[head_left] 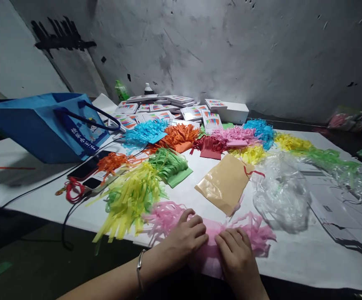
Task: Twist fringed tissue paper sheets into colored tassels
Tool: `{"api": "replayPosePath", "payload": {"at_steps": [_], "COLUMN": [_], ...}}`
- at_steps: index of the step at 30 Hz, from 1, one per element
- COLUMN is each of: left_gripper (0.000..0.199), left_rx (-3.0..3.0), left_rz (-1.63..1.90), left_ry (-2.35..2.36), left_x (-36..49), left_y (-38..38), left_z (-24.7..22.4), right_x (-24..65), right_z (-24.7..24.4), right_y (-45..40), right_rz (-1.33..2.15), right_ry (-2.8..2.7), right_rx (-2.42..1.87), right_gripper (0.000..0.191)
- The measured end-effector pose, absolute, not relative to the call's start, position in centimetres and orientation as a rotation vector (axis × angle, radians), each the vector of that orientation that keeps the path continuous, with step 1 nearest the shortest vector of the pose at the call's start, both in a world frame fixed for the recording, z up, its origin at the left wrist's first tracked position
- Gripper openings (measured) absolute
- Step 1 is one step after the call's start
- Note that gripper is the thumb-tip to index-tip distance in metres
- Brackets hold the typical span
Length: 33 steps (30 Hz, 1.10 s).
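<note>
A sheet of pink tissue paper (210,250) with fringed ends lies across the table's front edge, its lower part hanging over. My left hand (187,235), a metal bracelet at its wrist, presses on the paper with bent fingers. Opposite it, my right hand (235,250) is closed on the same paper, fingers together. Both thumbs are mostly hidden. Pink fringe (165,214) spreads out beyond my left hand, and more fringe (258,231) beyond my right. Close to the left fringe lies a yellow tissue tassel (131,191).
A tan envelope (224,183) and crumpled clear plastic (282,191) lie ahead. Green (171,164), red (210,146) and orange (181,135) fringed tissue bundles sit behind, before stacked printed boxes (168,106). A blue bag (43,125), phone (91,183) and cables occupy the left.
</note>
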<state>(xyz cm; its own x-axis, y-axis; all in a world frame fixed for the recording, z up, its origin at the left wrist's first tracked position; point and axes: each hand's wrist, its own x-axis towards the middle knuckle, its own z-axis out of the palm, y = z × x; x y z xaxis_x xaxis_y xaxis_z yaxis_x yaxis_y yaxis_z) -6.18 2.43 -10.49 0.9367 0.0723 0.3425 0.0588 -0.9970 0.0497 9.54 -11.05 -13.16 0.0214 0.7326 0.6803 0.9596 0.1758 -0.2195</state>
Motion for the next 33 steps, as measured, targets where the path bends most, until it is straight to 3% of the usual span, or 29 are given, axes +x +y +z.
{"api": "replayPosePath", "payload": {"at_steps": [7,12,17,23,26,29,33], "left_gripper": [0.002,0.017,0.014,0.013,0.008,0.025,0.006], "left_rx": [2.844,2.686,2.622,2.665,2.709,2.812,2.938], "left_rz": [0.356,0.126,0.03,0.035,0.144,0.465,0.749], "left_ry": [0.381,0.774,0.918,0.893,0.9,0.725,0.351], "left_x": [-7.8,-6.6,-5.8,-5.7,-5.9,-6.2,-6.2], "left_y": [2.2,2.0,2.0,2.3,2.2,2.0,1.9], "left_z": [-10.6,-8.8,-8.0,-8.6,-9.1,-10.0,-11.0], "right_x": [10.0,9.9,10.5,9.7,9.4,9.4,8.9], "right_z": [-14.2,-13.6,-12.9,-12.4,-12.9,-13.1,-12.9], "right_y": [-12.4,-11.5,-10.4,-10.6,-10.5,-10.4,-10.3], "right_rz": [-0.304,-0.227,-0.242,-0.426,-0.311,-0.294,-0.285], "right_ry": [-1.62,-1.498,-1.485,-1.617,-1.783,-1.716,-1.673], "right_rx": [-1.712,-1.933,-2.122,-1.775,-1.645,-1.631,-1.634], "right_gripper": [0.033,0.028,0.018,0.016,0.022,0.025,0.019]}}
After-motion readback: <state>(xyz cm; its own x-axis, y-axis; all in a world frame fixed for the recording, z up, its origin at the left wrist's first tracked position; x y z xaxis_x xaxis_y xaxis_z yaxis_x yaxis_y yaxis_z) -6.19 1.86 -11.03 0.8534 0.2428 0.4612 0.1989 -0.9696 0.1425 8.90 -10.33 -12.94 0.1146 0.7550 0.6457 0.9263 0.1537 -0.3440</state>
